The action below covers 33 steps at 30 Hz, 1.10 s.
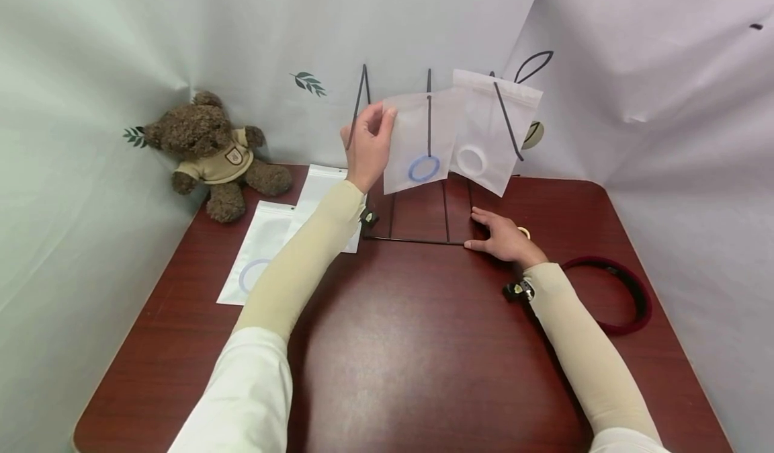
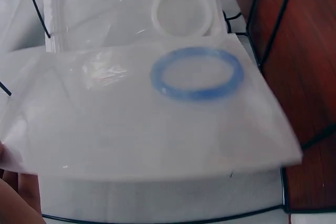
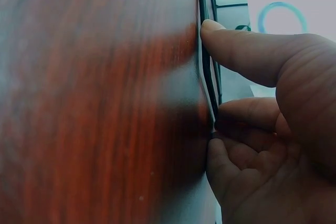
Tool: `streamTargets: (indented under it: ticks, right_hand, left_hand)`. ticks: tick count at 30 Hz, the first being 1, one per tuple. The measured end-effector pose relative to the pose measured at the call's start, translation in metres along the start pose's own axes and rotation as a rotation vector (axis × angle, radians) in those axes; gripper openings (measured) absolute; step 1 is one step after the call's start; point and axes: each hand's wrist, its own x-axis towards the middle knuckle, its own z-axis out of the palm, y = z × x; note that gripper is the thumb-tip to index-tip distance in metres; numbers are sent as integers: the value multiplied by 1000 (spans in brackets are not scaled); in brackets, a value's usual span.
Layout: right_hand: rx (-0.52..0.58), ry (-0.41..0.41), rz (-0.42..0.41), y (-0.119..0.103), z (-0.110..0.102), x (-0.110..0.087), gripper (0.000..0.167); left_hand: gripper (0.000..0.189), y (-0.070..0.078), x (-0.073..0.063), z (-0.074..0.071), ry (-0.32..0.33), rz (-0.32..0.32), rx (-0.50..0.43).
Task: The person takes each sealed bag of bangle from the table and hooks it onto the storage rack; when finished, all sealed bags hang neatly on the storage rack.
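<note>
My left hand (image 1: 370,145) pinches the left edge of a clear zip bag (image 1: 405,127) at upper centre. Inside that bag is a blue ring, perhaps a bangle (image 1: 417,176); in the left wrist view the blue ring (image 2: 197,95) lies near one end. The middle prong of a black wire rack (image 1: 417,241) overlaps the bag. Another zip bag (image 1: 496,127), with a white ring (image 1: 471,160), hangs on the right prong. My right hand (image 1: 504,238) holds the rack's base corner, its thumb and fingertips on the wire (image 3: 207,77).
Two more zip bags, the near one (image 1: 242,265) with a pale ring, lie at left behind my left forearm. A teddy bear (image 1: 211,144) sits at the back left. A dark red padded hoop (image 1: 643,298) and a small yellow ring (image 1: 524,232) are at right. White curtains (image 1: 254,23) surround the table.
</note>
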Motion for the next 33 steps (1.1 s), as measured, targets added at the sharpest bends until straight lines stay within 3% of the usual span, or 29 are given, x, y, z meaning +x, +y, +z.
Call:
streamTargets:
  ticks: [3,7,16,26,33]
  right_hand:
    - [3,1,2,0,0,0,82]
    - [8,1,-1,-2,1,1,82]
    - [3,-1,5,-1,0,3,83]
    - [-5,-15,27,0,-5,1,85]
    - [2,-28,25,0,-3,-1,84]
  left_hand:
    - [30,-2,6,5,-14,-58,-16]
    - [31,-4,12,9,-9,-82,-23]
    - [28,-5,18,12,71,-49,-88]
    - [25,-18,11,10,114,21,-132]
    - [28,-43,-2,-9,124,-43,-137]
